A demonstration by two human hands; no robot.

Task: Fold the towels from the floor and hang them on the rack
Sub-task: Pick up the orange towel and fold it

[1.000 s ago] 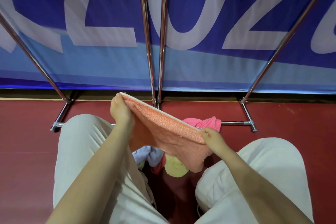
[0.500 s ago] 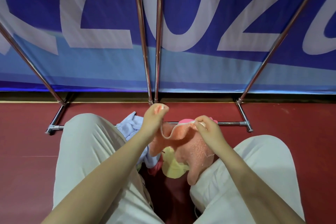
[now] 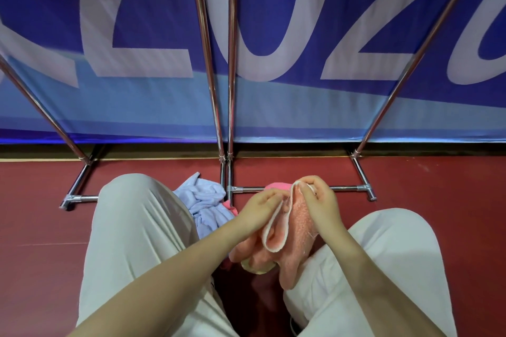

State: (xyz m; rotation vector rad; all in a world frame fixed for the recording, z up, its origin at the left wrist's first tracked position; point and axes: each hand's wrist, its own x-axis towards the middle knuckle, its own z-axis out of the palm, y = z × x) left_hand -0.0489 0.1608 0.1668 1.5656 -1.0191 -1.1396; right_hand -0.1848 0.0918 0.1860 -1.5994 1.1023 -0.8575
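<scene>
Red floor (image 3: pixel 41 227) is seen below. An orange towel (image 3: pixel 297 230) at 6 o'clock is pinched by the left hand (image 3: pixel 260 212) and right hand (image 3: pixel 319 201), close together. Corners should be matched neatly.

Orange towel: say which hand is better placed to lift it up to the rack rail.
Right, probably. The right hand pinches the orange towel at its top edge, nearest the rack. The left hand grips the white-trimmed edge lower down.
</scene>
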